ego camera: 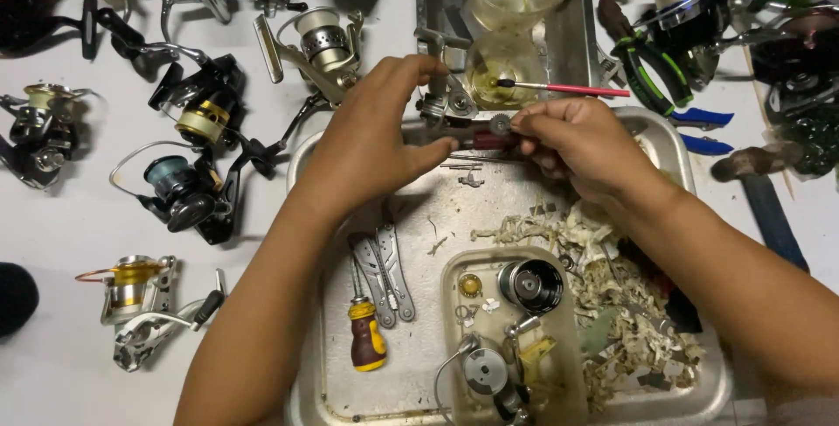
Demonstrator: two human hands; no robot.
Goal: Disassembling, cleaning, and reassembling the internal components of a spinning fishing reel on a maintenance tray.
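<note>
Both my hands meet over the far part of a metal tray point(325, 339). My left hand point(371, 133) grips a dark fishing-reel body point(446, 111) from the left, thumb under it, its metal handle sticking up. My right hand point(572, 142) pinches a small toothed gear point(500, 124) at the reel's right end. Small pins and metal bits point(465, 173) lie on the tray just below the reel.
On the tray lie a yellow-handled screwdriver point(367, 339), folding pliers point(384, 273), a small container point(516, 330) with a spool and reel parts, and shredded paper point(603, 277). Cups of oil point(502, 68) with a pink brush stand behind. Several reels surround the tray; a hammer point(769, 194) lies at right.
</note>
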